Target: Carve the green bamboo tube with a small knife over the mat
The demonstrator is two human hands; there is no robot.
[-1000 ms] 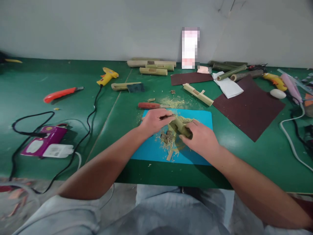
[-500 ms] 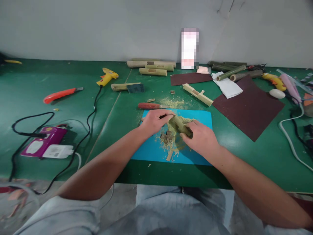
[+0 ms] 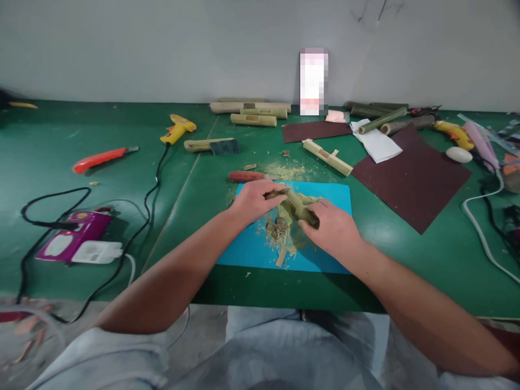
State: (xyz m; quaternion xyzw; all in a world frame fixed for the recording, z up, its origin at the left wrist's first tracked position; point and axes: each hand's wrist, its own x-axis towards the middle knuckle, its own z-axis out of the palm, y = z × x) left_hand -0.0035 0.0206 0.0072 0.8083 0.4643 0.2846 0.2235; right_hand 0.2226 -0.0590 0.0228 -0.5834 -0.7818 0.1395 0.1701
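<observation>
Presently gripping the near end of a green bamboo tube over a blue sheet with the curled right hand; bending the left hand's fingers at its far end, impossible to tell around what. Between the fingers, brown chunks. Just beyond the left fingertips, a red-handled tool; farther past the right fingers, a notched bamboo piece.

Head camera, single view: worn on the person's head, above and on the near side of the blue mat, facing forward and down. Near range, wide field: takes in left hand and right hand over the mat, person's clothing nearer than it, green table around it, grey wall beyond it
</observation>
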